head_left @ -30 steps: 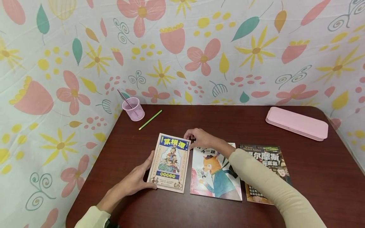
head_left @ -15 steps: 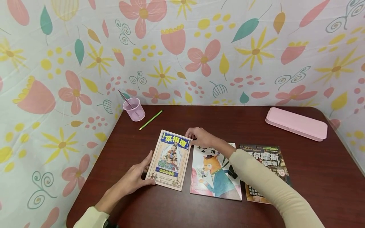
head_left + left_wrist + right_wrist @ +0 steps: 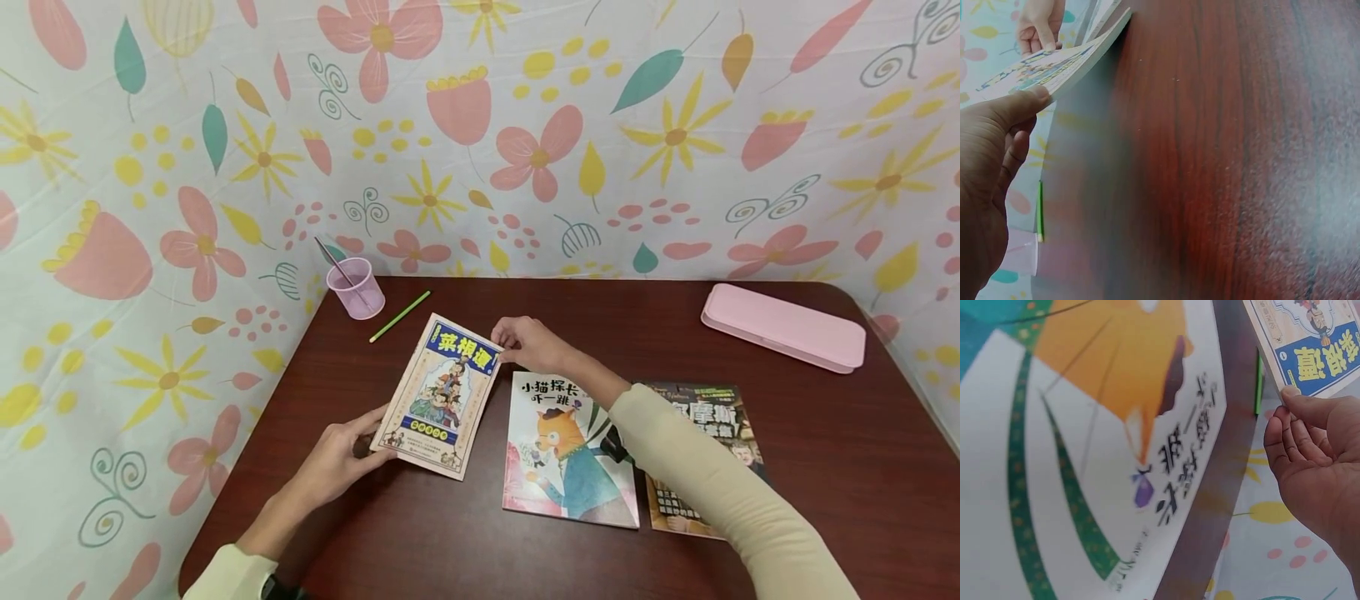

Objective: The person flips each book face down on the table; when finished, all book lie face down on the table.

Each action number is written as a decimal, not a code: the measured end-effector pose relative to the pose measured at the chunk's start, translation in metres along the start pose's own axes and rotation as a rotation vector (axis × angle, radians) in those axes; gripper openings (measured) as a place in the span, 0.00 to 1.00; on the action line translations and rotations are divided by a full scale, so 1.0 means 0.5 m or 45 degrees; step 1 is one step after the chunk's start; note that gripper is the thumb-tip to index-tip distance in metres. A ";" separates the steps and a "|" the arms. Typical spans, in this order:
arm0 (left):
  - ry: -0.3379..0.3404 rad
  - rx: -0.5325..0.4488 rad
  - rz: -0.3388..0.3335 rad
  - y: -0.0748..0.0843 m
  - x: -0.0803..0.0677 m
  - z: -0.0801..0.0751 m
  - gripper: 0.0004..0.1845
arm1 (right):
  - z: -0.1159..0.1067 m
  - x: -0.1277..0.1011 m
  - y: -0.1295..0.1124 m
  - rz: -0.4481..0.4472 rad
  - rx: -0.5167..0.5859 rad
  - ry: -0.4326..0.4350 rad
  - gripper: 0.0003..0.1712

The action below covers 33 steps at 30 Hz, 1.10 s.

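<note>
A beige book with a blue title band (image 3: pixel 438 400) is held tilted above the table between both hands. My left hand (image 3: pixel 339 460) pinches its lower left corner, thumb on the cover; the left wrist view shows the book's edge (image 3: pixel 1094 59) raised off the wood. At the upper right corner, my right hand (image 3: pixel 534 343) pinches the book between thumb and fingers, as the right wrist view also shows on the hand (image 3: pixel 1319 434). Just right lies a white picture book with an orange cat (image 3: pixel 566 467), partly under the right forearm.
A darker book (image 3: pixel 686 525) lies further right, partly covered by the right sleeve. At the back left stand a lilac cup (image 3: pixel 358 292) with a thin stick in it and a green pencil (image 3: pixel 400 317). A pink case (image 3: pixel 783 327) sits at the back right, near the patterned cloth wall.
The beige book has risen from near the table and moved toward the back, tilting more. Both hands have moved along with it, uncovering the cat book's title.
</note>
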<state>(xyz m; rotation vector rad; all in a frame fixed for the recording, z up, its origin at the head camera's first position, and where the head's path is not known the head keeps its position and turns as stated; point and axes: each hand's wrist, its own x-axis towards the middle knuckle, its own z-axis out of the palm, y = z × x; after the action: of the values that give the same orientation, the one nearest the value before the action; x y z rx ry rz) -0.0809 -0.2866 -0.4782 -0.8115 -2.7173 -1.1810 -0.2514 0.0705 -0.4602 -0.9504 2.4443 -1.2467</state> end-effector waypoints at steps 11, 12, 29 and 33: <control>0.157 -0.014 0.076 0.008 0.003 -0.023 0.28 | -0.028 0.000 -0.017 0.043 0.164 0.049 0.06; 0.169 -0.002 0.085 0.010 0.004 -0.025 0.28 | -0.030 0.000 -0.018 0.049 0.174 0.051 0.06; 0.184 -0.332 0.061 0.012 0.020 -0.044 0.23 | -0.043 -0.010 -0.018 0.132 0.251 0.153 0.04; 0.184 -0.356 0.064 0.005 0.025 -0.048 0.22 | -0.045 -0.011 -0.015 0.121 0.253 0.176 0.05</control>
<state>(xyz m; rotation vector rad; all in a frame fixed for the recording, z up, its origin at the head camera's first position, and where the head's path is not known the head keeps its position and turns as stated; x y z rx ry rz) -0.0939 -0.2964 -0.4563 -0.7820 -2.4362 -1.5654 -0.2545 0.0855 -0.4410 -0.7088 2.3776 -1.5329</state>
